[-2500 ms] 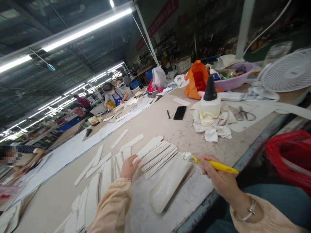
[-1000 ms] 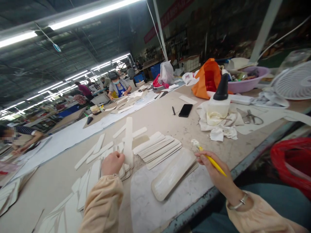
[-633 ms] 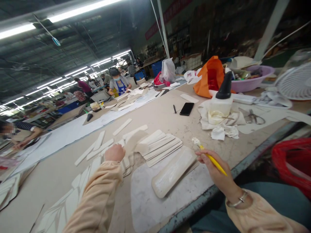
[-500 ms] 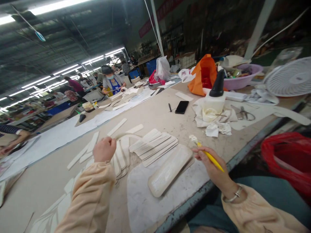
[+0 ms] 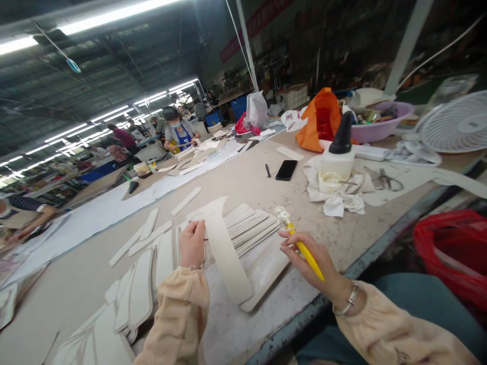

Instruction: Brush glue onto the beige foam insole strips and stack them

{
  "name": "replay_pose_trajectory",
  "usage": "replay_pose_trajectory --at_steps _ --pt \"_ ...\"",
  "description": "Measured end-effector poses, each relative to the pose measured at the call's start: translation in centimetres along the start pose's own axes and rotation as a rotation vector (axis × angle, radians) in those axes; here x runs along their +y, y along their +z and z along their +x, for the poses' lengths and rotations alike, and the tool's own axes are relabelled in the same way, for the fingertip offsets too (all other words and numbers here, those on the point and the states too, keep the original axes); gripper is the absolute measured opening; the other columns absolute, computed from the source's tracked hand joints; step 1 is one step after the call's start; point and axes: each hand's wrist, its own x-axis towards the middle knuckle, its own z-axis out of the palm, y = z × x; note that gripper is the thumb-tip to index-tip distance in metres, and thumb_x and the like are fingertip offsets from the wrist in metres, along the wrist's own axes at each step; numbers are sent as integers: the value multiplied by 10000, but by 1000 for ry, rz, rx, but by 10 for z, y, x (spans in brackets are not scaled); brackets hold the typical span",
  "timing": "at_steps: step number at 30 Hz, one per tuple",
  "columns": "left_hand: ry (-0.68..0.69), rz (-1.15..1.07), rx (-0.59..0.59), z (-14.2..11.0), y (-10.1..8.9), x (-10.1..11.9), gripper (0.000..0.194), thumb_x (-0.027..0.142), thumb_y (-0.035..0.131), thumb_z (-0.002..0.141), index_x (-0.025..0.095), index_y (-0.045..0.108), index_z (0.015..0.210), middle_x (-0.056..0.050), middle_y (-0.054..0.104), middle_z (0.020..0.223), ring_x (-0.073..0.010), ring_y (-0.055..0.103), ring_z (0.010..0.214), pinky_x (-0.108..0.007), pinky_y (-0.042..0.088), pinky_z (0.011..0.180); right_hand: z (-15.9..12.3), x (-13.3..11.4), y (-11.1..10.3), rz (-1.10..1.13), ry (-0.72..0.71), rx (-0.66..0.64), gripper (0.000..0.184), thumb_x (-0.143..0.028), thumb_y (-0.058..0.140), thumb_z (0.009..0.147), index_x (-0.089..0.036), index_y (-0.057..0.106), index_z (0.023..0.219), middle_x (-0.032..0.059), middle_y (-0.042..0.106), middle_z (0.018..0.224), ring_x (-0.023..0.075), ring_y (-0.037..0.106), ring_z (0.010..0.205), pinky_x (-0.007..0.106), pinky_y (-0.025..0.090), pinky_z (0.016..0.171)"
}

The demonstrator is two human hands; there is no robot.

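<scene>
My left hand (image 5: 192, 244) is closed on the edge of a thin, curved off-white piece (image 5: 230, 258), which hangs over part of a glossy, wet-looking panel (image 5: 268, 278). Whether the two touch, I cannot tell. In my right hand (image 5: 315, 258) is a yellow-handled brush (image 5: 309, 259), its bristles clotted with white paste. Behind the panel lies a fanned stack of off-white strips (image 5: 251, 228). Overlapping rows of similar pieces (image 5: 139, 286) spread to the left of my left sleeve. White paper (image 5: 228, 339) lies beneath the panel.
A phone (image 5: 286, 170) and a pen lie farther back on the table. A black-nozzled bottle (image 5: 337, 159), scissors (image 5: 384, 180), an orange bag (image 5: 319, 121), a purple basin (image 5: 384, 124) and a white fan (image 5: 456, 121) stand right. Co-workers (image 5: 180, 134) are across and left.
My left hand has moved right and turned the curved piece out over the glossy panel. The right hand has shifted left with the brush. The camera view has moved slightly.
</scene>
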Motion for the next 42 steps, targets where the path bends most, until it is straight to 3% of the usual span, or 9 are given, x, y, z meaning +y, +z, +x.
replay_pose_trajectory --at_steps 8,14,17,20,23,27,32,37,42 --pt "61 24 209 26 -17 16 312 469 538 765 180 655 750 22 575 628 -151 520 661 -257 424 631 19 -6 22 155 68 -21 200 -332 614 875 -251 451 958 101 653 1190 185 698 892 334 580 759" --pt "110 -72 201 8 12 35 319 463 511 819 179 652 785 13 615 691 -148 538 695 -259 419 668 65 -25 72 234 71 -70 379 -326 702 775 -261 379 962 117 592 1291 212 656 1025 382 544 838" --pt "107 -146 151 -2 29 38 318 468 526 817 180 657 788 6 626 698 -149 549 695 -253 431 650 78 -33 88 235 83 -87 361 -298 681 767 -260 374 954 95 629 1196 189 677 882 339 542 758" --pt "71 -237 123 -5 40 32 335 495 538 804 179 650 812 3 627 712 -145 557 681 -243 443 615 78 -31 92 149 103 -87 282 -267 642 770 -260 400 915 18 662 919 163 638 680 299 507 656" --pt "2 -322 149 2 40 19 353 511 496 813 177 610 825 6 604 699 -136 555 647 -240 452 589 79 -20 85 52 63 -39 216 -270 615 780 -257 415 862 -28 592 741 161 593 636 284 468 633" --pt "-66 -386 171 8 19 3 345 502 434 837 181 559 850 14 580 710 -118 548 631 -234 460 585 99 8 61 -89 73 103 221 -368 604 797 -254 422 850 -27 552 685 174 562 597 300 449 606" --pt "-103 -343 36 -29 -16 -11 312 509 549 814 201 595 799 45 515 607 -101 442 531 -211 368 485 130 38 26 -377 140 189 350 -473 663 760 -231 466 919 64 647 786 260 631 685 397 486 670" --pt "-67 -242 -139 -96 -27 -24 282 486 561 834 217 642 809 3 599 689 -150 518 646 -244 424 576 104 23 12 -71 121 105 412 -509 661 787 -245 398 964 148 617 1216 258 664 940 431 537 813" --pt "-14 -163 -335 -146 -19 -15 254 454 534 857 241 650 779 2 612 677 -155 538 621 -248 428 555 51 -3 8 320 313 -75 391 -518 626 817 -263 368 965 65 597 1130 162 650 817 356 605 720"
